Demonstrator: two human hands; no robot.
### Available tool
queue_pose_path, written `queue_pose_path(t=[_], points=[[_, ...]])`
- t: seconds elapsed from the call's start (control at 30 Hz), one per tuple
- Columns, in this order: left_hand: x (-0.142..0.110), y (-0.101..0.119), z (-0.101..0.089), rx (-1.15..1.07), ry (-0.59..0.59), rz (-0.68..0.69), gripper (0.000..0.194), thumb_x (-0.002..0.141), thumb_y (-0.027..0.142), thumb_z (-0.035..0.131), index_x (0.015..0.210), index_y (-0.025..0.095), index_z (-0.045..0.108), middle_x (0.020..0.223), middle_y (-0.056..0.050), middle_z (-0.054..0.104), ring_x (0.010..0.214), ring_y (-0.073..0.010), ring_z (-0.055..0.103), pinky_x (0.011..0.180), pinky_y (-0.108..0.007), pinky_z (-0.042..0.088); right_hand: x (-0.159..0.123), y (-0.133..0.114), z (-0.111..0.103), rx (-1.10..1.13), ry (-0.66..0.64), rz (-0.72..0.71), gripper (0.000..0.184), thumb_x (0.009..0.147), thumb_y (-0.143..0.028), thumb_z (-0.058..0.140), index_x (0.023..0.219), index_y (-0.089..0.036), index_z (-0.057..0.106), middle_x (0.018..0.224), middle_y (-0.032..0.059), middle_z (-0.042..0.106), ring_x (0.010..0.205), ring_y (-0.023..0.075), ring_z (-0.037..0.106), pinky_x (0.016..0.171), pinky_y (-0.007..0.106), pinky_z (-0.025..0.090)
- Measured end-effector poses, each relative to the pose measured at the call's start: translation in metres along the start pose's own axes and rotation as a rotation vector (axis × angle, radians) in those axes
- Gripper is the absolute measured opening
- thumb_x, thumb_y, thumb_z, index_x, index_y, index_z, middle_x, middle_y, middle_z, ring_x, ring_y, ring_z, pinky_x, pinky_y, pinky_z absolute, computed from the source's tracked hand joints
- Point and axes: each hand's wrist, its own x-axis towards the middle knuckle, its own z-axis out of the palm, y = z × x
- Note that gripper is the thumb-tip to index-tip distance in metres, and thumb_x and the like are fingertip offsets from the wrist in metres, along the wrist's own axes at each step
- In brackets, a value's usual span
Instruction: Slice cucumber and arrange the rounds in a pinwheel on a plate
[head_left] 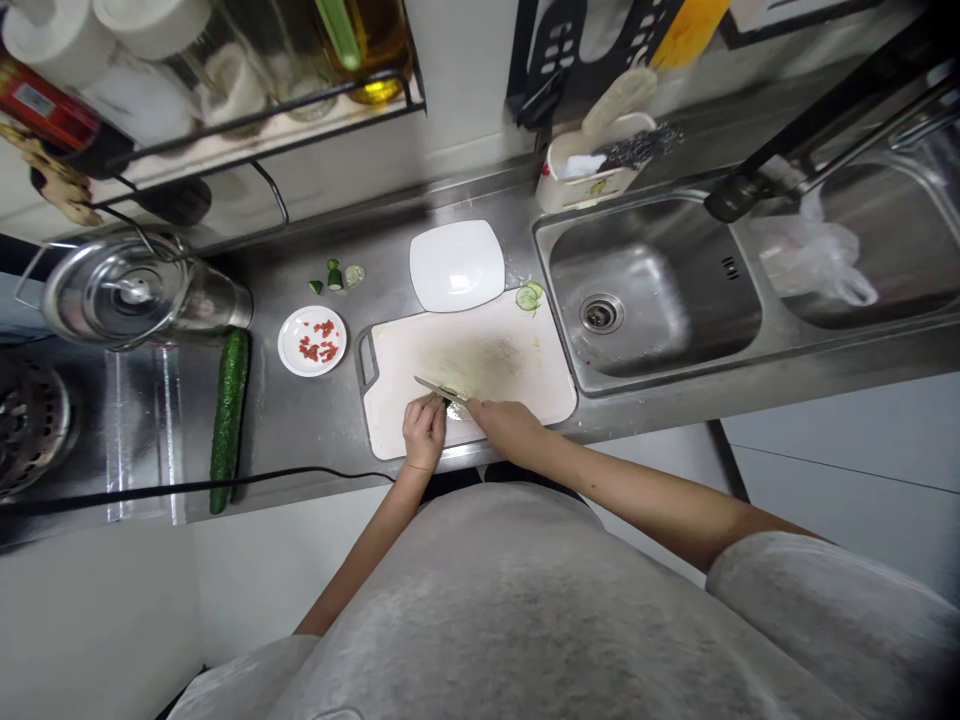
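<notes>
My right hand [504, 424] is closed round the handle of a kitchen knife [433, 385], its blade pointing left over the white cutting board [397, 345]. Fingers curled, my left hand [424, 430] pinches a small dark green piece of cucumber [448, 398] right beside the blade. My fingers and the knife hide much of that piece. Pale, wet-looking bits lie under the blade, too small to make out. A few thin cucumber slices [528, 296] rest at the board's far right corner. Behind the board sits a white square plate [457, 262].
A small round plate [289, 345] with red chopped bits stands left of the board, cucumber ends [334, 276] behind it. Farther left lie a whole cucumber [229, 420] and a black cord [300, 471]. The sink [660, 300] is at right; a spice rack [255, 135] overhangs the back left.
</notes>
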Motion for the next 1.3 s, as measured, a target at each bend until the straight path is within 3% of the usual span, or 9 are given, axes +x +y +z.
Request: queue_pose_path(t=[0.5,1.3], points=[[0.004,0.003,-0.001,0.054,0.008,0.012,0.019,0.093,0.023,0.046,0.099,0.018,0.063,0.095,-0.009,0.068,0.093,-0.0180,0.061,0.083,-0.037,0.050,0.011,0.002,-0.002,0.116,0.003,-0.015,0.032,0.092,-0.008,0.030,0.116,-0.014,0.051,0.094,0.0114,0.068,0.084,0.0231,0.067,0.071,0.032,0.049],[0.002,0.002,0.001,0.099,0.031,-0.111,0.030,0.096,0.025,0.038,0.112,0.016,0.061,0.099,-0.011,0.065,0.098,-0.0194,0.058,0.088,-0.038,0.046,0.022,0.006,-0.001,0.066,-0.003,-0.035,0.033,0.091,-0.005,0.032,0.118,-0.014,0.048,0.096,0.0110,0.068,0.084,0.0207,0.068,0.068,0.028,0.048]])
